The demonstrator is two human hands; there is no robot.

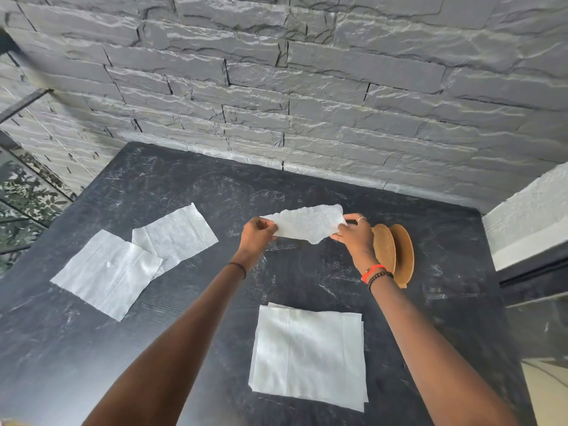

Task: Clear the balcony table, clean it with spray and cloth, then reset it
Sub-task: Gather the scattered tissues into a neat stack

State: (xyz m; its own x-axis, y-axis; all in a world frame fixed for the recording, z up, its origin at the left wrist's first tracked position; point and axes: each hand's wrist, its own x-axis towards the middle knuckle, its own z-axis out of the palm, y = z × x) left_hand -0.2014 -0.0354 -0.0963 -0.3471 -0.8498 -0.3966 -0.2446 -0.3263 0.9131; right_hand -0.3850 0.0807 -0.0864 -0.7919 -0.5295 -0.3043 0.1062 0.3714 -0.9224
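Grey stone cladding (307,72) rises behind the black table (307,186), whose top is streaked with pale smears across most of its surface. Your two hands meet above the middle of the table, a little toward 12 o'clock, with a ragged-edged tissue strip (307,224) stretched between them. Your left hand (256,233) pinches the strip's left end between thumb and curled fingers. Your right hand (353,233) pinches the right end the same way (a thin ring (362,218) shows on one of its fingers). The strip runs roughly level from one grip to the other, and its torn lower edge hangs free.

At 9 o'clock two white napkins lie flat and overlap at one corner. The nearer napkin (106,272) rests on top of the farther napkin (181,232), which angles away toward 11 o'clock. At 6 o'clock, close to your edge of the table, a squared napkin stack (309,355) lies flat, with the edges of further sheets showing along its top and right sides.

At 2 o'clock a wooden stand (402,253) of two round upright discs sits on the table just behind your right wrist, which hides part of it. That wrist carries a red band (372,269) and a dark beaded bracelet (379,276), and a thin dark band (238,267) circles your left wrist. Out past 9 o'clock, beyond the table edge, green foliage (24,192) shows through glass.
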